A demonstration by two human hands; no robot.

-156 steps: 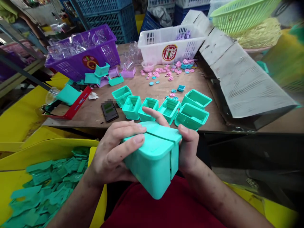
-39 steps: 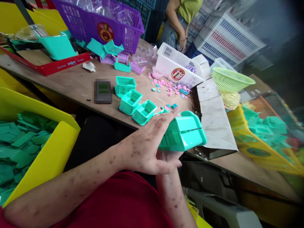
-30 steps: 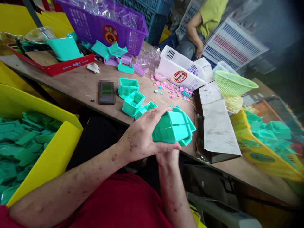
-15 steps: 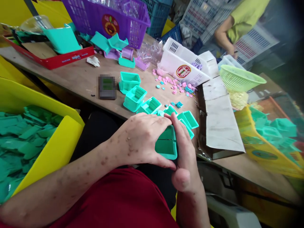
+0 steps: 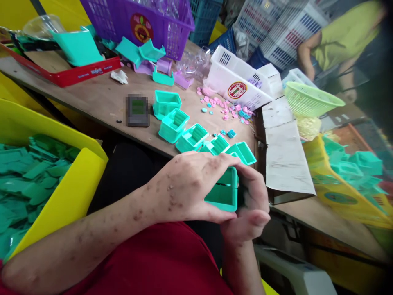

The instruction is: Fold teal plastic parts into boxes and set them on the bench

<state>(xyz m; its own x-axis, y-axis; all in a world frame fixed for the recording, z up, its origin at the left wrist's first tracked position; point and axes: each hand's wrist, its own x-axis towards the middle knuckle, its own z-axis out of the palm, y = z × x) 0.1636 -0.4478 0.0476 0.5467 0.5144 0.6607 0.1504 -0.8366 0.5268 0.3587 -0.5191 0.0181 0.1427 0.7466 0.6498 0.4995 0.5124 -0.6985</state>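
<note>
My left hand [image 5: 187, 188] grips a turquoise plastic box [image 5: 222, 197] over my lap, fingers along its far side and thumb along its near side. The box's open end faces right, and a seam shows in its rim. Beside that end is my right hand [image 5: 253, 200], cupped, with its thumb apart from its curled fingers. Its fingertips are close to the box's far corner; whether they touch it is hidden. Just beyond my hands, several similar turquoise boxes [image 5: 173, 125] stand in a row along the table edge, some with ribbed inner walls.
Small pink pieces [image 5: 216, 101] lie by a white basket [image 5: 235, 84]. Left are a yellow bin [image 5: 89, 176] of turquoise parts and a red tray [image 5: 76, 78]; behind stands a purple basket [image 5: 119, 24]. A cardboard box [image 5: 285, 159] and yellow crate [image 5: 344, 200] are right; a person [image 5: 344, 41] works beyond.
The box and my hands have shifted slightly right and down. My right hand has gone from flat against the box's open end to cupped, with a gap between palm and box.
</note>
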